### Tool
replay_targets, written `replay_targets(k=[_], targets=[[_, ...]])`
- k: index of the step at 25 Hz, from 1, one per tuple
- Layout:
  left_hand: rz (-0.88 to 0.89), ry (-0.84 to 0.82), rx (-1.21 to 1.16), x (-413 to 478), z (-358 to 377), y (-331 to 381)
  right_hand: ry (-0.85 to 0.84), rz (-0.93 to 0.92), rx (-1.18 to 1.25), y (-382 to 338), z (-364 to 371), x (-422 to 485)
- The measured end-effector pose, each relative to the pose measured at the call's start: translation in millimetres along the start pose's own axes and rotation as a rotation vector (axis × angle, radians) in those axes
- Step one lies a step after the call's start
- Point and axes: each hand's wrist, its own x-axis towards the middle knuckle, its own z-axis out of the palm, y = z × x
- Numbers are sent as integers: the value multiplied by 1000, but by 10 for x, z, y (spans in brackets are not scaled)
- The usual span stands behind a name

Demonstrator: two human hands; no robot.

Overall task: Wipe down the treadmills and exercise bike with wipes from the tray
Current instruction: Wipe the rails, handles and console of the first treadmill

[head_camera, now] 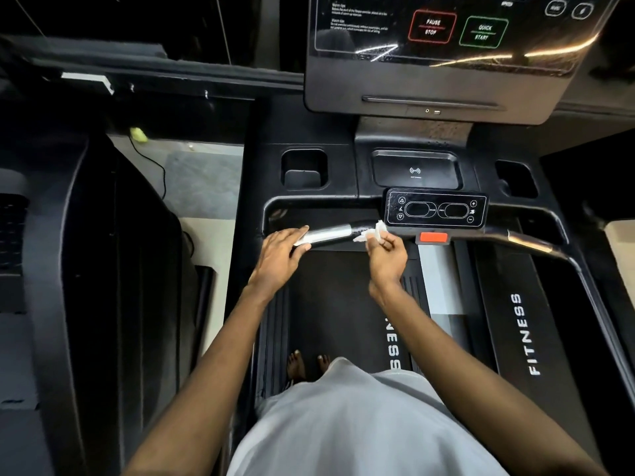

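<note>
Head view, nearest first: a grey shirt (360,424) fills the bottom edge, and bare feet (299,367) stand on the dark treadmill belt (330,304). The side rail (525,334) to the right reads FITNESS. Both bare forearms reach forward to the handlebar (330,234) that crosses in front of the person.

The left hand (281,245) holds the silver section of the handlebar. Its fingers (304,231) lie nearly straight and close together along the top of the bar, and the thumb sits against the underside, so the bar is held between them.

The right hand (385,250) is just beside it, at the black part of the bar. Its fingers are curled in, and the thumb and first fingers pinch a crumpled white wipe (372,233), which touches the bar at the lower left corner of the small control panel (435,209). An orange-red tab (433,237) sits under that panel.

Beyond the bar lie a cup holder (304,168) and a shallow charging tray (415,168). Farther still, the glossy console (443,80) shows a red PAUSE STOP button (432,26) and a green QUICK START button (483,31). Another dark machine (103,252) stands to the left.
</note>
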Motion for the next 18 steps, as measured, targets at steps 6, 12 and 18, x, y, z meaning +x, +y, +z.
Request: replay_targets(k=[6,12,18], targets=[[-35,-5,-50,-2,-1,2,126,440,418,-172,101,19],[-41,21,-62,2,23,10,-102,295,138,-89,63,-68],[-66,13,-43,19,-31,101,-336,-660,-677,-296,-330,65]])
